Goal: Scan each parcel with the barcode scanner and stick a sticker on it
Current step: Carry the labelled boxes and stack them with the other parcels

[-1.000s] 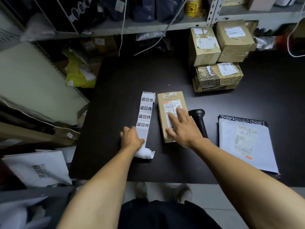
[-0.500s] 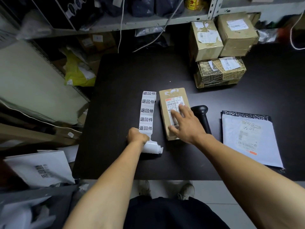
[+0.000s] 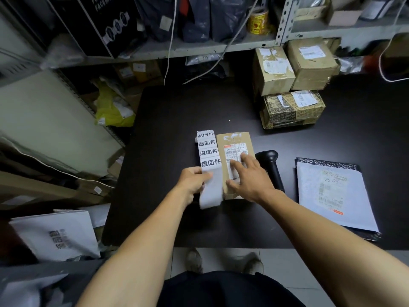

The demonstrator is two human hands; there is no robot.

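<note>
From the head camera, a small brown parcel point(image 3: 235, 151) lies on the dark table point(image 3: 168, 129). The right hand point(image 3: 250, 178) rests on the parcel with fingers spread flat over its label. Just left of the parcel lies the sticker strip point(image 3: 209, 156), touching it; the left hand point(image 3: 192, 182) pinches the strip's near end. Just right of the parcel lies the black barcode scanner point(image 3: 271, 165), and further right a white mailer bag point(image 3: 332, 191).
</note>
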